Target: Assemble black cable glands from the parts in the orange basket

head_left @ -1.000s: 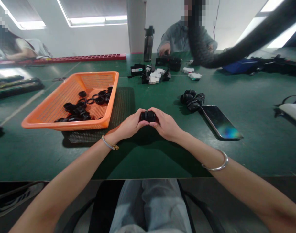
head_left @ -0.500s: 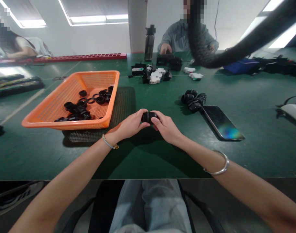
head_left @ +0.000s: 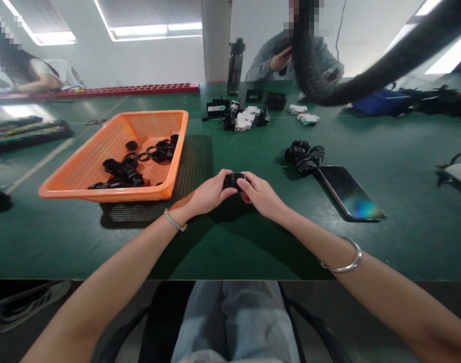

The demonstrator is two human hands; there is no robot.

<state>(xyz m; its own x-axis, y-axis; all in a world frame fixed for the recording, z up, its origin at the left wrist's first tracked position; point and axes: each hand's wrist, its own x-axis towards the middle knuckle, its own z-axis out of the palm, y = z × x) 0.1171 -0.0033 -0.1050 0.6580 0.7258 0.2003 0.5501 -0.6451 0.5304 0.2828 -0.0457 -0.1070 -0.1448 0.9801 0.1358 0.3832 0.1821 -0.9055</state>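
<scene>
Left hand [head_left: 205, 195] and right hand [head_left: 261, 195] both pinch what seems one black fitting [head_left: 233, 180] near the desk's [head_left: 230, 242] front edge

**Desk:** What can't be made out, centre frame?
**Photog:** Black part [head_left: 233, 180], mostly covered by left hand [head_left: 207, 194] & right hand [head_left: 262, 197], both clasped on it. Only the top shows; shape unclear.
**Desk:** Basket?
**Photog:** Near wall of orange basket [head_left: 102, 194] hides some black rings [head_left: 128, 169]; no. can't be told.
**Desk:** Edges?
**Photog:** White object [head_left: 460, 174] cut off at rt edge. Forearms cut off at bottom. Dark blurred strand [head_left: 366, 83] crosses upper rt & covers part of co-worker [head_left: 268, 58] opposite. Labels on small parts [head_left: 241, 117] too small to read.
</scene>
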